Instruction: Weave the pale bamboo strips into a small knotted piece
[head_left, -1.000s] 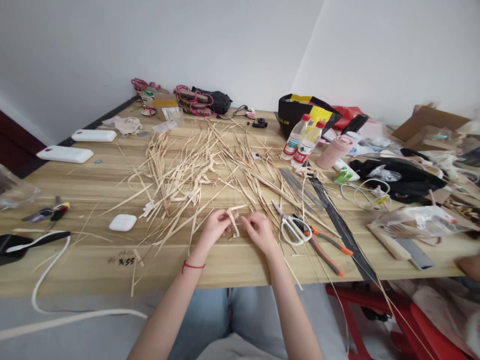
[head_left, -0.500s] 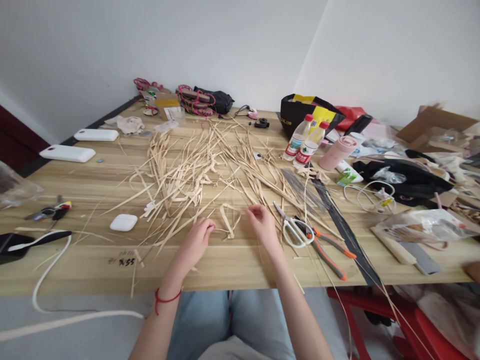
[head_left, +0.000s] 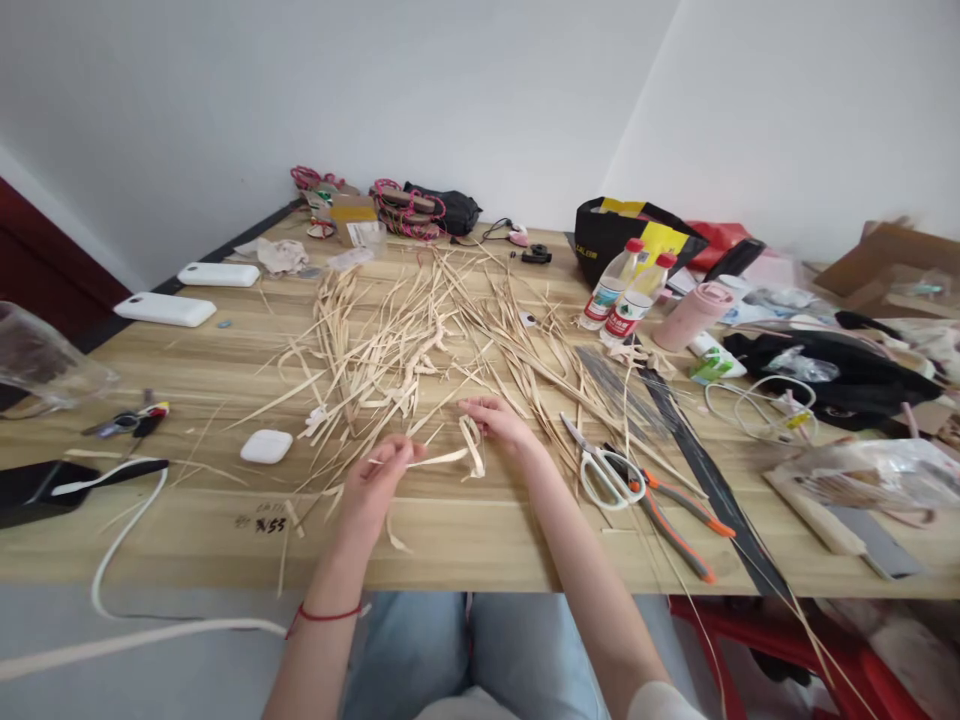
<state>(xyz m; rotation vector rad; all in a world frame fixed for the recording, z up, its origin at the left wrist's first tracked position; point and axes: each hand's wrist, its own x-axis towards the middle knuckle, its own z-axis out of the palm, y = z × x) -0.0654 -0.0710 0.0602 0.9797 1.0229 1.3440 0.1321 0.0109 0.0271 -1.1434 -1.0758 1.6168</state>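
Note:
My left hand (head_left: 379, 478) pinches a pale, flat plant-fibre strip (head_left: 439, 460) that runs rightward above the table. At its right end is a small bent piece of the same fibre (head_left: 474, 450), folded into an angular loop. Closed fingers of my right hand (head_left: 501, 420) are at the upper edge of this piece and appear to grip it; the exact contact is hard to see. Beyond both hands lies a loose heap of dry strips (head_left: 375, 340), with a braided piece (head_left: 421, 360) among them.
White-handled scissors (head_left: 611, 478) and orange-grey pliers (head_left: 679, 525) lie right of my right hand. A white earphone case (head_left: 266, 446) is on the left. Two water bottles (head_left: 628, 300), a pink tumbler (head_left: 694, 315) and a black bag (head_left: 634, 235) stand at the back right.
My right hand has moved left to the folded piece. My left hand has shifted left, with a strip now stretched between it and that piece. The view has turned slightly left.

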